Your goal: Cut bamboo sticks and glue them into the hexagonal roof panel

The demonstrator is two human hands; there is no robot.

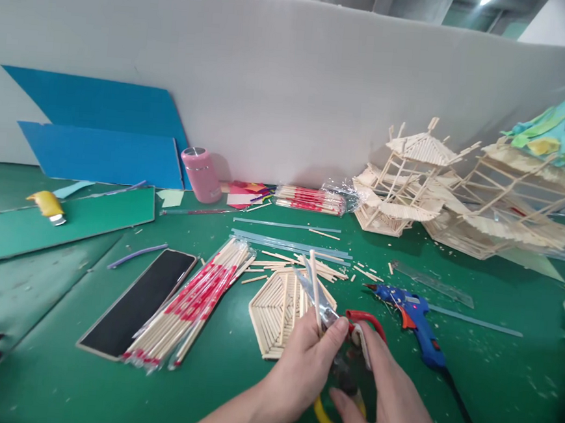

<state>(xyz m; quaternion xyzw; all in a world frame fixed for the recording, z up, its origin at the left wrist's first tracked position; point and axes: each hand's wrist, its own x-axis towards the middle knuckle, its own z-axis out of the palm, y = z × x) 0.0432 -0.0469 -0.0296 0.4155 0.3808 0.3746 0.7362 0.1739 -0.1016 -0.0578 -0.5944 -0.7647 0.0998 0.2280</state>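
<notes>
My left hand (307, 363) pinches a thin wooden stick (314, 286) that points up and away. My right hand (385, 395) grips red-and-yellow-handled scissors (332, 320) whose blades lie alongside the stick. Both hands hover just in front of a flat hexagon panel of glued sticks (277, 305) on the green mat. A blue glue gun (414, 316) lies right of the hands.
A wrapped bundle of chopsticks (192, 299) and a black phone (141, 301) lie to the left. Stick-built pavilion models (460, 193) stand at the back right. A pink cup (201, 174), blue boards (102, 139), a clear ruler (431, 283) and loose sticks (302, 265) are scattered about.
</notes>
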